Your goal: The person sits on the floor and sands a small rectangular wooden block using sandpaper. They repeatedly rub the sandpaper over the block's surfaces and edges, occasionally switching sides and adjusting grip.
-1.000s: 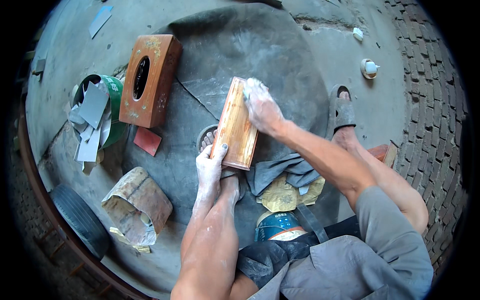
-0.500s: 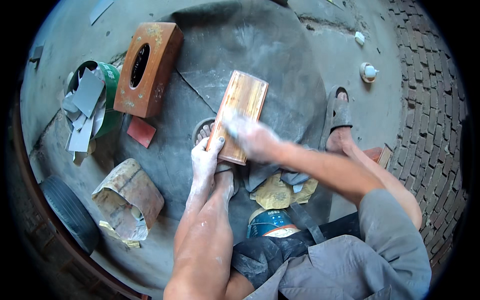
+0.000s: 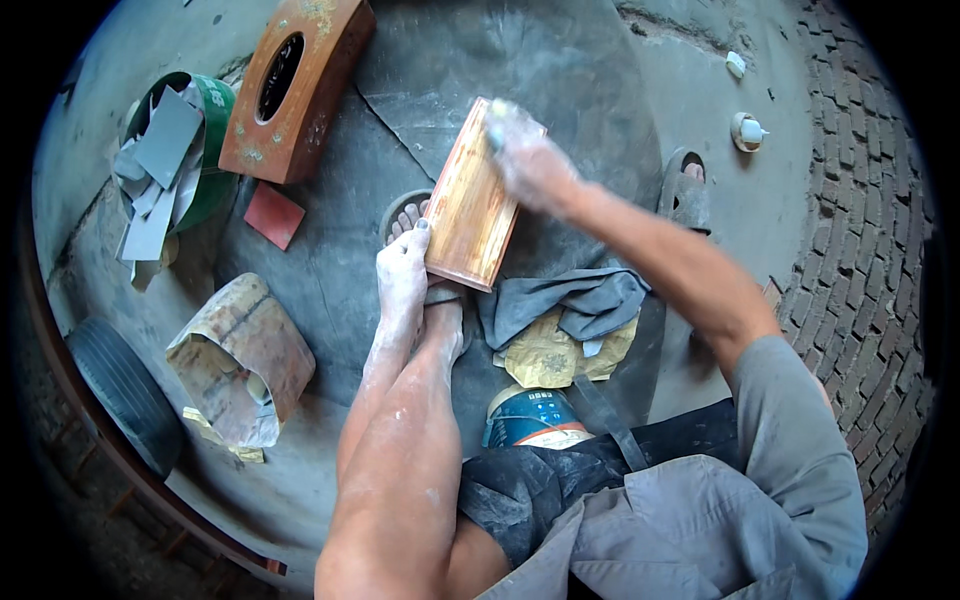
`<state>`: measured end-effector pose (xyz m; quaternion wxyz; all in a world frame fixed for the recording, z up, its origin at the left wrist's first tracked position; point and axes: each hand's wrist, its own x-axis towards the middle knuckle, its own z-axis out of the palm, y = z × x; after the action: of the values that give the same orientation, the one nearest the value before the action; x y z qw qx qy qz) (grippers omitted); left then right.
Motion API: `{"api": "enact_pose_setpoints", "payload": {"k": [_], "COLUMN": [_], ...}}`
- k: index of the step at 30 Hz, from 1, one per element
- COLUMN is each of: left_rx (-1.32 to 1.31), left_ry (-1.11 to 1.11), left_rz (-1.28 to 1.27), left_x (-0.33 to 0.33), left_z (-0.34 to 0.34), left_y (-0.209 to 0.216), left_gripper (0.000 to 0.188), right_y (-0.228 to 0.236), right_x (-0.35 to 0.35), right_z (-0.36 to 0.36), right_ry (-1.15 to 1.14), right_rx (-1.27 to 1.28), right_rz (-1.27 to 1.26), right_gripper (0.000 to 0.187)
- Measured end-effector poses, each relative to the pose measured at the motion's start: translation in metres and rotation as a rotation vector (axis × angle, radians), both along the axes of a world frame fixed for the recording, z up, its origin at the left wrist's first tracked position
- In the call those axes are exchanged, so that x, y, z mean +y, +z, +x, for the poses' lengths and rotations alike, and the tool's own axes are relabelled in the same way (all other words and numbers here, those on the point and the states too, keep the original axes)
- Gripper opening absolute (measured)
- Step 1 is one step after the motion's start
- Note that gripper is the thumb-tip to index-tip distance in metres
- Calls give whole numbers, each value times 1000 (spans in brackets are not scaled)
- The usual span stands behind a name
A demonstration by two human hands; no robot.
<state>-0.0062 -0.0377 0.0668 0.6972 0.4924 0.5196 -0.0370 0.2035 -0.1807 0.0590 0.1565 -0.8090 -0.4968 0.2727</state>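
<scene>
A rectangular wooden board (image 3: 463, 215) with a streaked yellow-brown face and reddish edges is tilted in front of me above my left foot. Dusted with white powder, my left hand (image 3: 403, 272) grips its near left edge, thumb on the edge and fingers out of sight beneath. My right hand (image 3: 530, 160), also powdery and slightly blurred, presses on the board's far right end with its fingers bent. Something small may be under those fingers, but I cannot make it out.
Left of the board stand a reddish-brown wooden tissue box (image 3: 300, 80), a green bucket (image 3: 212, 135) of grey sheets and a red square pad (image 3: 273, 215). Nearer lie a stained container (image 3: 245, 350) and a tire (image 3: 125, 395). A grey cloth (image 3: 560, 300) rests above a blue tub (image 3: 535, 415).
My right hand has slid from the board's middle to its far end. The board sits higher in the picture, as does most of the scene, since the view has shifted.
</scene>
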Motion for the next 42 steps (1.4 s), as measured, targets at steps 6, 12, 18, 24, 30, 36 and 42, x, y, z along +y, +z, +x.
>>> {"api": "enact_pose_setpoints", "payload": {"k": [6,12,18,24,30,36,42], "left_rx": [-21,-30,-78,-45,-68,-64,-305], "left_ry": [-3,-72,-79,-104,-29,-75,-106], "left_rz": [8,91,43,173,1,-16,214], "left_x": [-3,3,-1,11,-6,6,13], "left_z": [5,-11,4,-10,6,-5,-3], "left_y": [0,-19,-1,-10,0,-3,68], "left_gripper": [44,46,47,44,42,35,32], "right_y": [21,4,4,13,-20,12,39], "right_x": [-22,-4,10,22,29,-7,-6], "right_z": [-42,-46,8,-55,15,-25,39], "right_ry": [184,-49,-156,162,-48,229,-478], "right_rx": [-118,-233,3,-218,-250,-160,127], "right_rz": [373,375,-46,388,138,331,266], "right_gripper": [55,50,57,58,52,61,46]}}
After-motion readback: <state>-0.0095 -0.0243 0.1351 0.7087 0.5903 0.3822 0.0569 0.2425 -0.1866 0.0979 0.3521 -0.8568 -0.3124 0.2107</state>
